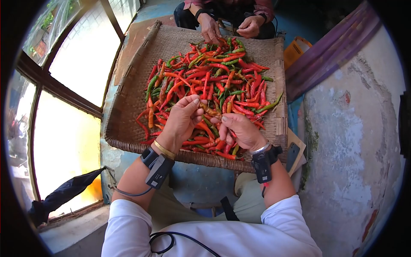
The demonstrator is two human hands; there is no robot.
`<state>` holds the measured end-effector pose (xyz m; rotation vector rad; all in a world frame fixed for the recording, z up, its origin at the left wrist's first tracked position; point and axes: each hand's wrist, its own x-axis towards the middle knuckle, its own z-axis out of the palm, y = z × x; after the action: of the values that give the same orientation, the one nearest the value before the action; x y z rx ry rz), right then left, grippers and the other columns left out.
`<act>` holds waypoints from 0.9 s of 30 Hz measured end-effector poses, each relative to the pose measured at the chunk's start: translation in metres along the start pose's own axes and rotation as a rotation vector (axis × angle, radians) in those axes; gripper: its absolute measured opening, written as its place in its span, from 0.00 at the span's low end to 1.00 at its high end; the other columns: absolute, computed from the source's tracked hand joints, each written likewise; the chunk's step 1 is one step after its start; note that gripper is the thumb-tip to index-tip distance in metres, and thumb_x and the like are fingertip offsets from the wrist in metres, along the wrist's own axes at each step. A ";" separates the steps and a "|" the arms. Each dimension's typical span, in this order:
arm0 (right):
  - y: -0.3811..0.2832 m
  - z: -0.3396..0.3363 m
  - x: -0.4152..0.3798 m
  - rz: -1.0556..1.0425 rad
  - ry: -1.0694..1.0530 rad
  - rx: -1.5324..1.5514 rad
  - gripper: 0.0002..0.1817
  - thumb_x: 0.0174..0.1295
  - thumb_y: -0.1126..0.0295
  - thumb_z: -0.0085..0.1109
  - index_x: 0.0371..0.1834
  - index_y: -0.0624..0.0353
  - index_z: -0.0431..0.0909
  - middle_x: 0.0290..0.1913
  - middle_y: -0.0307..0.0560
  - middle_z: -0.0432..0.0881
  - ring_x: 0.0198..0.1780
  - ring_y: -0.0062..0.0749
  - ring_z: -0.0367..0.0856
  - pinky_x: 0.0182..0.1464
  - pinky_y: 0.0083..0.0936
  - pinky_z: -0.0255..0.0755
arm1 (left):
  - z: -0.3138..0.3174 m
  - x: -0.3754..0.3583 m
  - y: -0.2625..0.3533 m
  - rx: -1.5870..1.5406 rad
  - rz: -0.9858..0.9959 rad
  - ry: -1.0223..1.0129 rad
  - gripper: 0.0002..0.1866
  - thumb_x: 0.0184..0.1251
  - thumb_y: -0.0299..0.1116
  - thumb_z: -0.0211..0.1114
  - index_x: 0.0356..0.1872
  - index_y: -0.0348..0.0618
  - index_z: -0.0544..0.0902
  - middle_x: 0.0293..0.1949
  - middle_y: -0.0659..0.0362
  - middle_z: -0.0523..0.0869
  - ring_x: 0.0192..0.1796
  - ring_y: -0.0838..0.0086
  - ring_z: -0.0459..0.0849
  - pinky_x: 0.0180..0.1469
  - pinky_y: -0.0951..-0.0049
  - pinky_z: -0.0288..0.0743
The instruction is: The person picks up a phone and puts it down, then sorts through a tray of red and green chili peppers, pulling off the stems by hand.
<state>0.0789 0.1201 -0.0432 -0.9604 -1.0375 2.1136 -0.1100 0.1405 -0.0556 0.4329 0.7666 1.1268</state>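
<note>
Over the near part of a wide woven basket [128,92] heaped with chili peppers [209,79], both my hands are close together. My left hand [184,118] pinches one end of an orange-brown chili pepper [209,110] between thumb and fingers. At the pepper's other end, my right hand [243,129] is closed, thumb pressed to forefinger at the tip. Part of a red chili shows under my right fingers; I cannot tell whether it is held too. Most peppers in the heap are red, some green or orange.
Across the basket sits another person, one hand [209,29] reaching into the peppers and the other [250,26] above the rim. Windows [64,141] line the left, with a folded dark umbrella [68,190] below. A worn wall [351,145] and purple cloth [334,47] stand right.
</note>
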 end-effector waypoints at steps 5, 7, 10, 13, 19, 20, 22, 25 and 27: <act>-0.001 0.003 -0.005 -0.068 0.082 -0.126 0.17 0.63 0.64 0.43 0.47 0.67 0.69 0.20 0.37 0.73 0.15 0.12 0.65 0.17 0.08 0.59 | 0.005 -0.002 0.000 -0.011 -0.014 -0.027 0.08 0.62 0.30 0.54 0.42 0.44 0.72 0.36 0.61 0.79 0.29 0.83 0.77 0.28 0.85 0.73; -0.005 0.004 -0.007 -0.085 0.114 -0.159 0.16 0.63 0.64 0.44 0.47 0.66 0.70 0.20 0.36 0.73 0.16 0.11 0.65 0.17 0.07 0.59 | 0.005 -0.004 0.000 -0.032 -0.016 -0.083 0.09 0.62 0.30 0.54 0.43 0.43 0.72 0.36 0.61 0.79 0.30 0.83 0.77 0.29 0.85 0.74; -0.009 0.006 -0.008 -0.132 0.179 -0.239 0.16 0.62 0.65 0.46 0.48 0.64 0.70 0.20 0.34 0.72 0.16 0.10 0.65 0.18 0.06 0.59 | 0.011 -0.009 0.001 -0.052 -0.022 -0.169 0.11 0.62 0.29 0.54 0.45 0.43 0.71 0.36 0.60 0.79 0.31 0.82 0.78 0.31 0.84 0.75; -0.011 0.009 -0.010 -0.172 0.221 -0.302 0.15 0.61 0.66 0.48 0.47 0.64 0.71 0.21 0.34 0.72 0.16 0.09 0.64 0.18 0.06 0.60 | 0.016 -0.012 -0.001 0.002 -0.030 -0.180 0.10 0.61 0.28 0.54 0.44 0.42 0.72 0.36 0.59 0.79 0.31 0.81 0.78 0.31 0.83 0.75; -0.009 0.010 -0.011 -0.240 0.268 -0.237 0.13 0.59 0.68 0.50 0.44 0.63 0.73 0.21 0.34 0.72 0.18 0.10 0.65 0.20 0.06 0.61 | 0.010 -0.009 -0.004 0.034 -0.042 -0.128 0.05 0.60 0.26 0.55 0.37 0.41 0.74 0.34 0.59 0.80 0.29 0.82 0.77 0.29 0.83 0.75; -0.009 0.011 -0.011 -0.253 0.268 -0.232 0.13 0.59 0.68 0.50 0.44 0.63 0.74 0.21 0.34 0.72 0.18 0.10 0.66 0.20 0.06 0.62 | 0.010 -0.008 -0.004 0.043 -0.044 -0.119 0.03 0.60 0.26 0.55 0.35 0.42 0.74 0.32 0.59 0.80 0.28 0.82 0.77 0.28 0.83 0.75; -0.010 0.010 -0.010 -0.260 0.273 -0.246 0.12 0.59 0.69 0.50 0.44 0.63 0.74 0.22 0.34 0.73 0.18 0.10 0.66 0.21 0.06 0.62 | 0.011 -0.009 -0.005 0.040 -0.049 -0.112 0.03 0.60 0.26 0.55 0.35 0.42 0.74 0.31 0.60 0.80 0.27 0.82 0.77 0.28 0.84 0.75; -0.008 0.009 -0.010 -0.278 0.273 -0.246 0.12 0.59 0.70 0.50 0.43 0.63 0.74 0.22 0.35 0.74 0.19 0.11 0.67 0.22 0.07 0.63 | 0.011 -0.009 -0.006 0.035 -0.051 -0.117 0.02 0.60 0.26 0.55 0.34 0.43 0.74 0.29 0.61 0.79 0.26 0.82 0.77 0.26 0.84 0.75; -0.008 0.009 -0.010 -0.285 0.269 -0.231 0.12 0.59 0.70 0.50 0.43 0.63 0.74 0.23 0.35 0.74 0.20 0.11 0.68 0.22 0.07 0.64 | 0.011 -0.009 -0.006 0.032 -0.052 -0.125 0.02 0.60 0.26 0.55 0.34 0.43 0.74 0.29 0.62 0.79 0.25 0.83 0.77 0.26 0.84 0.75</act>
<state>0.0790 0.1132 -0.0288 -1.0980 -1.2148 1.6096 -0.1004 0.1305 -0.0492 0.5030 0.6831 1.0304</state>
